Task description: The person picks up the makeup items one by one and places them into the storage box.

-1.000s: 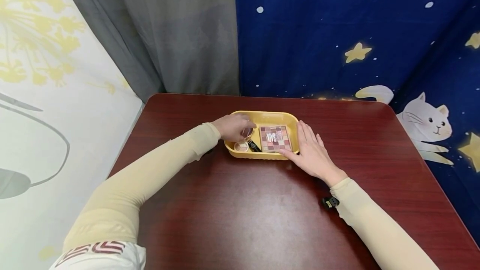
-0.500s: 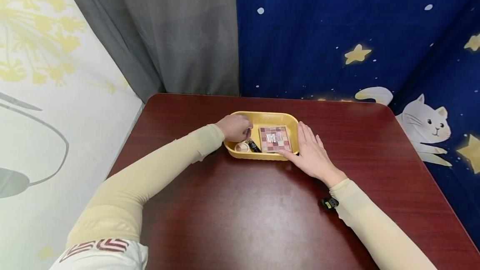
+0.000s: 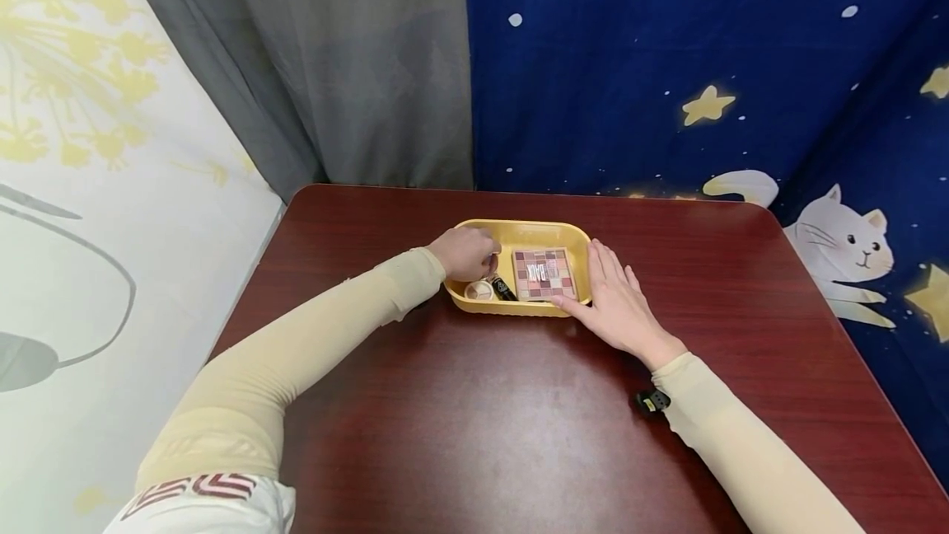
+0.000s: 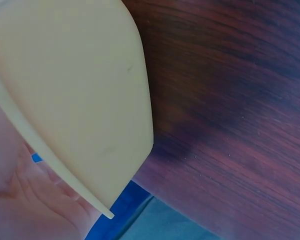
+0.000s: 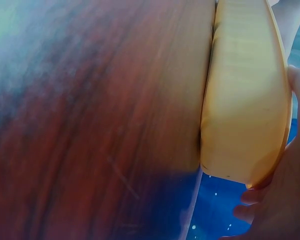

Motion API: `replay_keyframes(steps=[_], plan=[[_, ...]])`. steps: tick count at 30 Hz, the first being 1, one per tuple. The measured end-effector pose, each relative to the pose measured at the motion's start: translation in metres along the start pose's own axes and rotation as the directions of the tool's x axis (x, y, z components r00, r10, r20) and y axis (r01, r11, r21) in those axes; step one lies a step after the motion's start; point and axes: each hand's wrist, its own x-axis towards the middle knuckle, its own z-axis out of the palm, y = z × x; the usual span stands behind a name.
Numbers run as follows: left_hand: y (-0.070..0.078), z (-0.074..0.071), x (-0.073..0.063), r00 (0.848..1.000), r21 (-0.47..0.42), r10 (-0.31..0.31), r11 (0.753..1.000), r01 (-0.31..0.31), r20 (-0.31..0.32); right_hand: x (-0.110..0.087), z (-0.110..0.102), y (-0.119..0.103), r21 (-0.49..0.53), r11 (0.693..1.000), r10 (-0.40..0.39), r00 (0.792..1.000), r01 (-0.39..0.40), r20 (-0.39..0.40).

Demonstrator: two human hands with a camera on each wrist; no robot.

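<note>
A yellow oval tray (image 3: 534, 228) stands on the table. My left hand (image 3: 467, 254) reaches over its left end with fingers bent down inside; I cannot tell what they hold. In the left wrist view, the palm (image 4: 25, 195) shows beyond the tray's rim. Right by those fingers lie a small round compact (image 3: 479, 291) and a black tube (image 3: 503, 289). An eyeshadow palette (image 3: 544, 274) with a checkered lid fills the tray's right half. My right hand (image 3: 619, 303) rests against the right end, fingers straight along the outside and thumb at the front rim.
The dark red wooden table (image 3: 474, 419) stretches around the tray. Behind it hang a grey curtain (image 3: 385, 64) and a blue curtain (image 3: 593, 64) with stars and a white cat. A patterned white wall (image 3: 96, 229) stands to the left.
My left hand has sunk slightly lower into the tray, its fingers curling inward over a small round item that showed beside them a second ago. The right hand has stayed put.
</note>
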Motion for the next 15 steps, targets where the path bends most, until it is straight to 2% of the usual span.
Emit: replay_keyframes(steps=[7,15], plan=[[0.003,0.002,-0.004,0.998,-0.003,-0.019,1.000,0.019,-0.054,0.002,0.000,0.001,-0.006,1.000,0.001,1.000,-0.001,-0.002],[0.014,0.003,-0.011,0.986,-0.064,-0.100,0.994,0.092,-0.131,0.002,-0.004,0.004,-0.003,1.000,0.016,0.999,-0.016,0.032]])
